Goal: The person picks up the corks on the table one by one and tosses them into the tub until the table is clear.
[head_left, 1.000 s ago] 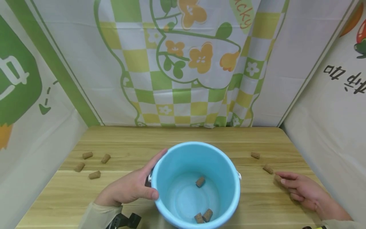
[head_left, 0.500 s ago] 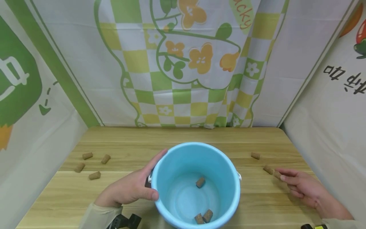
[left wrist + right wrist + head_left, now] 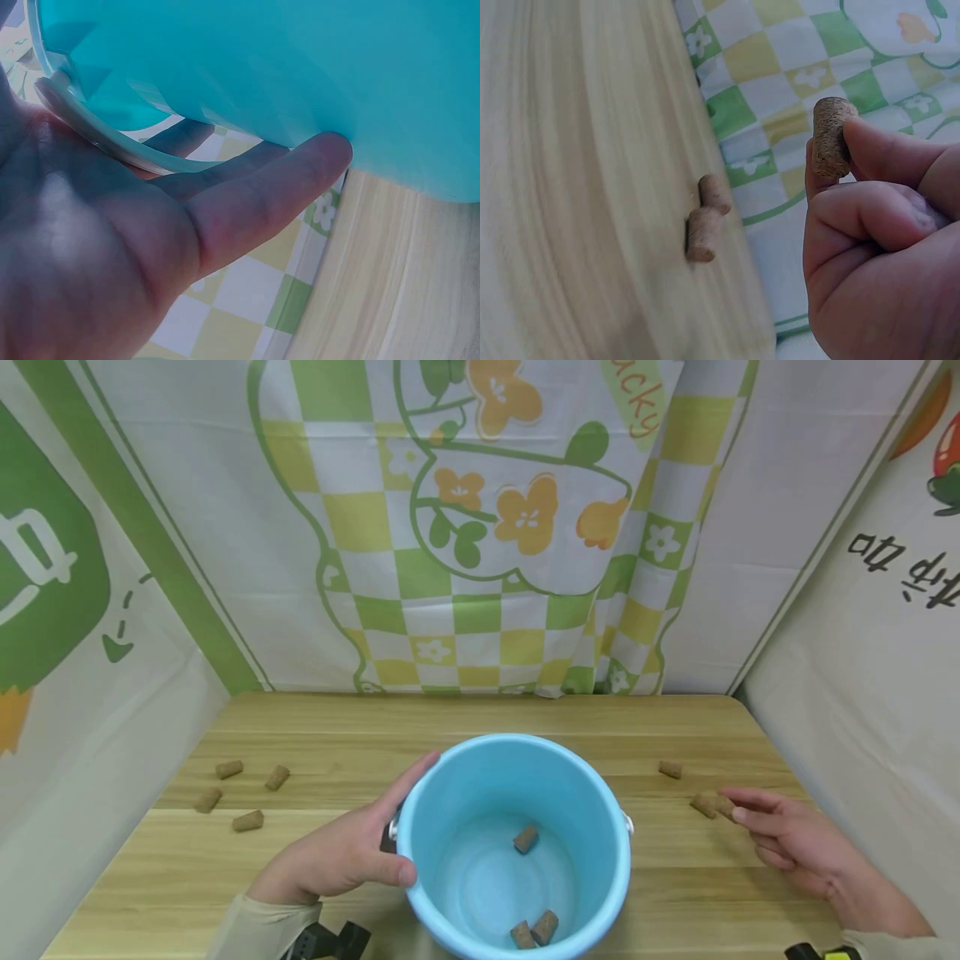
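Observation:
A light blue bucket (image 3: 420, 893) stands on the table, with several corks, such as this cork (image 3: 526, 839), on its floor. My left hand (image 3: 345, 852) holds the bucket's left side, thumb on the rim and fingers along the outer wall. The bucket's white handle (image 3: 112, 139) crosses that palm in the left wrist view. Between thumb and index finger, my right hand (image 3: 798, 839) pinches a cork (image 3: 830, 139), raised above the tabletop in the right wrist view. Two loose corks lie beyond it: a nearer cork (image 3: 703, 806) and a farther cork (image 3: 671, 769).
Several more corks lie at the left of the wooden table (image 3: 645, 718), among them one cork (image 3: 247, 821). A checked, flower-printed curtain (image 3: 487, 610) hangs behind the table's far edge. White printed cloth walls (image 3: 862, 693) stand at both sides.
My right hand has picked the cork up from the table and moved slightly away from me, toward the nearer loose cork. The left hand and the bucket stay in place.

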Motion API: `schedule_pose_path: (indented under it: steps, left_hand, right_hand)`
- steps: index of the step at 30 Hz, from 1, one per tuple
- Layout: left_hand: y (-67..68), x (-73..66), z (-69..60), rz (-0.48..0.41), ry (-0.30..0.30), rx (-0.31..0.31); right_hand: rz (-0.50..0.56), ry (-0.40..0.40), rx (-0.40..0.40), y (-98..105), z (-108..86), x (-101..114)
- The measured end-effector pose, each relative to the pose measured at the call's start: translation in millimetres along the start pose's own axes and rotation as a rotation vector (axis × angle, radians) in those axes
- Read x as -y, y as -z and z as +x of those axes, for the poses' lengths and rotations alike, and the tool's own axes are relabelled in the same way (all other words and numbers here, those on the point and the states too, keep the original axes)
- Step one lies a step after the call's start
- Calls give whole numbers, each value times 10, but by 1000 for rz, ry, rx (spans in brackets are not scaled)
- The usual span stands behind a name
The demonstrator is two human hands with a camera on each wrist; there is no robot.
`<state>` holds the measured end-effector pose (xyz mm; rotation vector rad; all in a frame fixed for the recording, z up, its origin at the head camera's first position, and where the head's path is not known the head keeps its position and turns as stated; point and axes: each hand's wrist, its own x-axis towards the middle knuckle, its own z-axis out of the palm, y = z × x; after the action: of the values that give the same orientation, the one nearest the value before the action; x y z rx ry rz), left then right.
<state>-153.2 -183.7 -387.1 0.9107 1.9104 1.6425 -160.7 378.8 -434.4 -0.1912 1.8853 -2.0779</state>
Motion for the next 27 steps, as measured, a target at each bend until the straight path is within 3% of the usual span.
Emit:
schedule_pose_path:
  steps: [8,17,27]
  left_hand:
    - [-19,7,-1,-25,-14,3]
    - [-21,5,-1,-21,-15,7]
    - [-24,-26,-1,-10,-7,-5]
  right_hand:
    - [-109,39,31,-178,43,183]
    - [-88,136,94,-347,33,337]
    - [-54,190,174,-527,40,469]
